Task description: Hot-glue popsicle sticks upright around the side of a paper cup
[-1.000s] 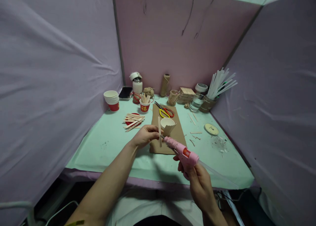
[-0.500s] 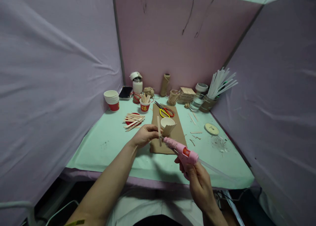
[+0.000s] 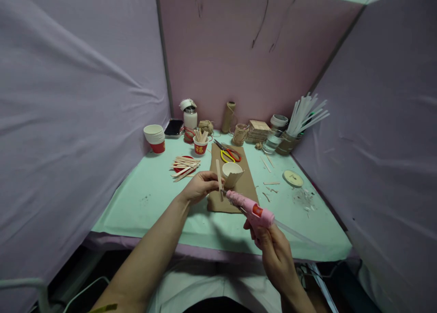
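Between the fingers of my left hand (image 3: 202, 187) is a flat wooden stick (image 3: 219, 171), held roughly upright. My right hand (image 3: 273, 247) is wrapped round the grip of a pink glue gun (image 3: 249, 207), whose nozzle meets or nearly meets the stick's lower part. A clear glue stick trails from the gun's back end. Just beyond the stick, a paper cup (image 3: 232, 169) with wooden pieces on its near side stands on a brown cardboard sheet (image 3: 221, 205).
Scissors (image 3: 227, 152) lie on the cardboard's far end. Loose sticks (image 3: 186, 166) cover a red plate at left, near stacked cups (image 3: 154, 139). Along the back stand a stick-filled cup (image 3: 200, 146), twine, a glass of water (image 3: 272, 143) and glue sticks (image 3: 303, 115). A round lid (image 3: 292, 178) lies right.
The wooden stick has shifted very slightly, its top a little to the left. Both hands hold nearly the same positions.
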Action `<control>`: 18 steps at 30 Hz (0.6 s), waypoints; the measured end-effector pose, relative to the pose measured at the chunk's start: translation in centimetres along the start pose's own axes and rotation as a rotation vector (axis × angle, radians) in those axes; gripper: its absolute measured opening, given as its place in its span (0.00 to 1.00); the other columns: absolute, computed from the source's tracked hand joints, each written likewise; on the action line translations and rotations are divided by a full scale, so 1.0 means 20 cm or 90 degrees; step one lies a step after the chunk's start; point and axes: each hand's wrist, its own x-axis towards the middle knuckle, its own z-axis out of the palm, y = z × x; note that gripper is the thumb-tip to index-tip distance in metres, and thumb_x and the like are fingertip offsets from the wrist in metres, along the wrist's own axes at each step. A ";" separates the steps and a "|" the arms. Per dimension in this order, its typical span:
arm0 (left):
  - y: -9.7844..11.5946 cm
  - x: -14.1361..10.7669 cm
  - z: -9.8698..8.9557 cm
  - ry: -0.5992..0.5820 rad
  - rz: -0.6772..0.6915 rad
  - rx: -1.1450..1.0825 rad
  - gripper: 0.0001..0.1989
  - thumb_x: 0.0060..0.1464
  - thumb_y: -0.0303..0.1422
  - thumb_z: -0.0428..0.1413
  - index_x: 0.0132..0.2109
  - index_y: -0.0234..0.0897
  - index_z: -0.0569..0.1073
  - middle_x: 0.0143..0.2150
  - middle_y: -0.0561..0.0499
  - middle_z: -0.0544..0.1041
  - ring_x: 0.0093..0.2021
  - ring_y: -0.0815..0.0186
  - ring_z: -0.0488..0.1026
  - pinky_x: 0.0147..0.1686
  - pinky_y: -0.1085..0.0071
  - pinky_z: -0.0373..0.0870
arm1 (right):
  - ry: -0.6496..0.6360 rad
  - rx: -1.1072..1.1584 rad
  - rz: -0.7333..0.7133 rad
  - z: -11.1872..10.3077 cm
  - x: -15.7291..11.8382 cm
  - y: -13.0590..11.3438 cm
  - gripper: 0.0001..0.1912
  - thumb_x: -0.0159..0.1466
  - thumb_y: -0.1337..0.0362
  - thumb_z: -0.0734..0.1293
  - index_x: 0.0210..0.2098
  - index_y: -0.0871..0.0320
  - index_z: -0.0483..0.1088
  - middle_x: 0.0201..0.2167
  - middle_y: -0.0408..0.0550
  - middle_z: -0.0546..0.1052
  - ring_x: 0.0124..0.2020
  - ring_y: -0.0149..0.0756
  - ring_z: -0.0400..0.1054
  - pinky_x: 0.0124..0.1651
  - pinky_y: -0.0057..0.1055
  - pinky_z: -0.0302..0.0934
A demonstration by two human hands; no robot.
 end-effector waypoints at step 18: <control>0.02 0.01 -0.04 0.027 0.038 -0.057 0.20 0.27 0.35 0.74 0.29 0.30 0.78 0.25 0.50 0.78 0.25 0.68 0.75 0.29 0.74 0.73 | -0.022 -0.024 -0.004 -0.01 0.00 -0.01 0.20 0.70 0.53 0.56 0.34 0.59 0.71 0.23 0.44 0.69 0.23 0.31 0.62 0.24 0.26 0.58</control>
